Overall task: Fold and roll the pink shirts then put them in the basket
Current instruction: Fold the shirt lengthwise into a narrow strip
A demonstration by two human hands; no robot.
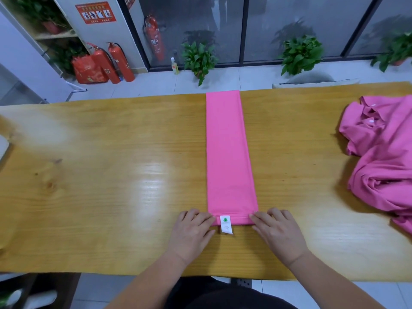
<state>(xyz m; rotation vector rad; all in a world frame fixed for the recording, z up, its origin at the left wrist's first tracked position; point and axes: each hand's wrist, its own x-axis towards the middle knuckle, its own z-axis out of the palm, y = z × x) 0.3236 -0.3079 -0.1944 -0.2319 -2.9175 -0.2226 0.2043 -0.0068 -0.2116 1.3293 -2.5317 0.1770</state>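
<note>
care tag (pixel 225 224): green logo, we couldn't read print
hands: left hand (pixel 191 230), right hand (pixel 278 233) pinched folded pink shirt (pixel 227 152) hem
cropped: shirt pile (pixel 383 157)

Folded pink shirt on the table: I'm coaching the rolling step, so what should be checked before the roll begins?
1. The folded shirt lies as a flat, straight strip: ok.
2. Its near end is turned over, with the white label showing: ok.
3. The left hand and right hand hold the two near corners: ok.
4. The pile of loose pink shirts lies apart from the strip, to the right: ok.
5. Nothing lies on the strip along the table: ok.
6. The basket is within reach: cannot tell, none in view.
</note>
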